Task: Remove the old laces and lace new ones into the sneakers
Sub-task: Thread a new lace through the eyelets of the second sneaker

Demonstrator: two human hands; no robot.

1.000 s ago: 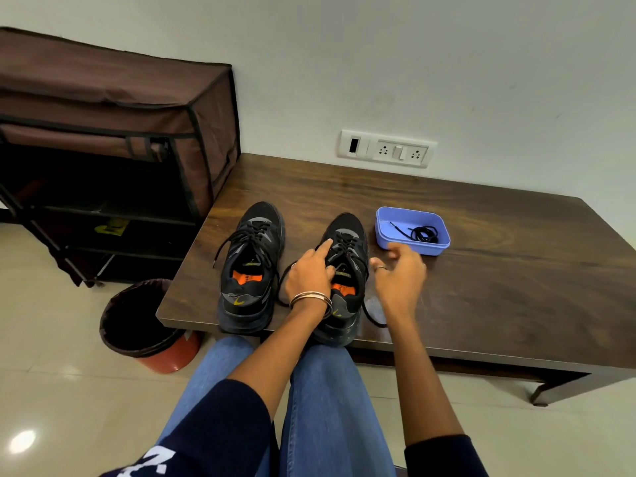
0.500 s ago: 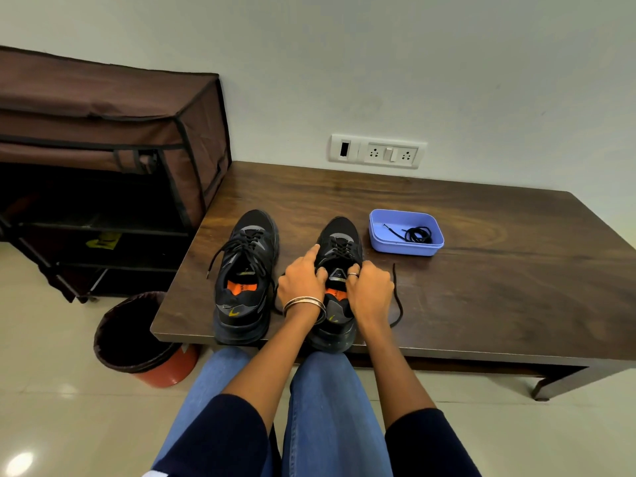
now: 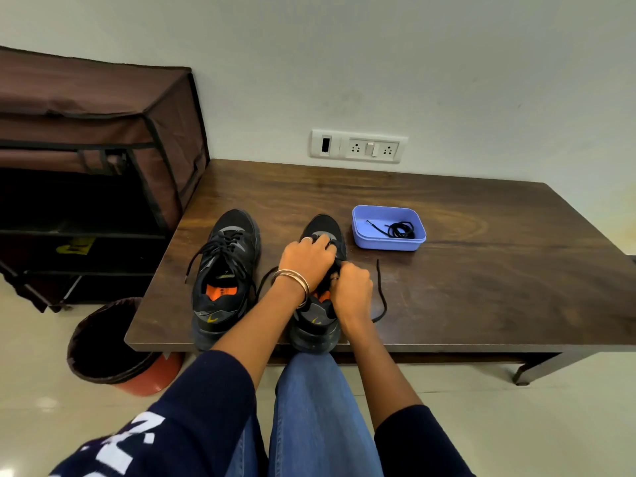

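Two black sneakers with orange insoles stand side by side on the dark wooden table (image 3: pixel 481 290), toes toward the wall. The left sneaker (image 3: pixel 223 270) is laced, its lace ends loose. On the right sneaker (image 3: pixel 318 325), my left hand (image 3: pixel 304 259) lies over the lace area with fingers curled down on it. My right hand (image 3: pixel 351 292) is curled at the tongue, pinching the old black lace (image 3: pixel 382 297), whose free end trails on the table to the right. A blue tray (image 3: pixel 387 241) holds a coiled black lace (image 3: pixel 401 229).
A brown fabric shoe rack (image 3: pixel 96 160) stands left of the table. A lined bin (image 3: pixel 110 342) sits on the floor by the table's near left corner. A wall socket plate (image 3: pixel 359 146) is behind the table. My knees in jeans are under the front edge.
My right hand came back from near the blue tray to the right sneaker's tongue. My left hand slid forward over the laces toward the toe. The lace's free end now lies right of the shoe.
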